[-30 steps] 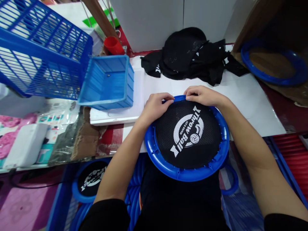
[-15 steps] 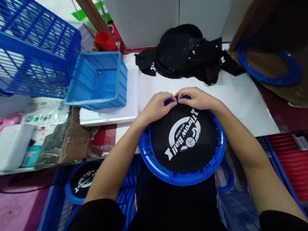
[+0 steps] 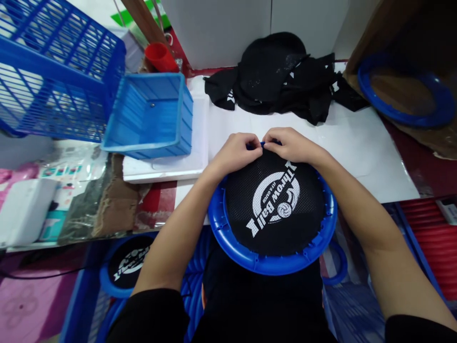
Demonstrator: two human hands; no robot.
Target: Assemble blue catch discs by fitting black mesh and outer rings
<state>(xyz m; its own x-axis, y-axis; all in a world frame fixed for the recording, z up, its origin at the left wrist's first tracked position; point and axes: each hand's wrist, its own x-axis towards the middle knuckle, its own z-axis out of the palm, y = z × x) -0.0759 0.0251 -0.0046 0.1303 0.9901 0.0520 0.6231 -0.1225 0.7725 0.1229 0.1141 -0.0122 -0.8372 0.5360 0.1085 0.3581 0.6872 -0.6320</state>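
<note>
A blue plastic ring (image 3: 233, 240) with a black mesh (image 3: 239, 205) across it, printed "Throw Ball" in white, rests partly on the table edge and over my lap. At its far rim my left hand (image 3: 241, 150) is closed, thumb and bent fingers pinching the mesh edge and the ring. My right hand (image 3: 287, 145) pinches the same far edge just beside it, the fingertips of both hands nearly touching. What exactly lies between the fingertips is hidden. Behind the hands lies a pile of black mesh pieces (image 3: 271, 71) with white print.
To the left, a blue bin (image 3: 148, 119) stands on a white foam slab (image 3: 164, 169), beside a tall blue crate (image 3: 60, 71) and a red cup (image 3: 160, 57). Another blue ring (image 3: 439, 102) leans at the right. Below the table lie a finished-looking disc (image 3: 130, 262) and stacked red rings (image 3: 421, 233).
The view has shifted slightly, so the surroundings sit a little further right. Both hands stay at the ring's far rim, with the fingers of my left hand curled somewhat more.
</note>
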